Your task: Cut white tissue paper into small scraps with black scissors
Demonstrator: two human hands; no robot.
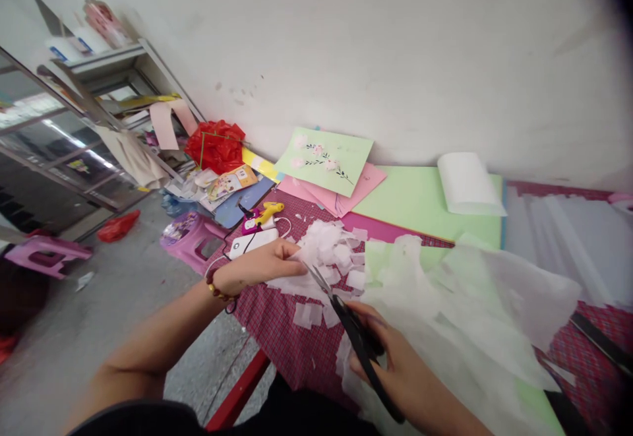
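My left hand (264, 264) pinches a strip of white tissue paper (297, 261) over a red checked tablecloth (277, 330). My right hand (390, 363) grips black scissors (346, 317), whose blades point up-left and meet the strip beside my left fingers. A heap of small white cut squares (333, 251) lies just beyond the blades. A large crumpled sheet of white tissue (465, 317) covers the table to the right of my right hand.
Green and pink card sheets (420, 198), a flower-decorated green card (326, 159) and a white paper roll (467, 185) lie at the wall. A yellow glue gun (267, 213) and white power bank (252, 243) sit left. Purple stools (190, 235), a red bag and shelves stand on the floor.
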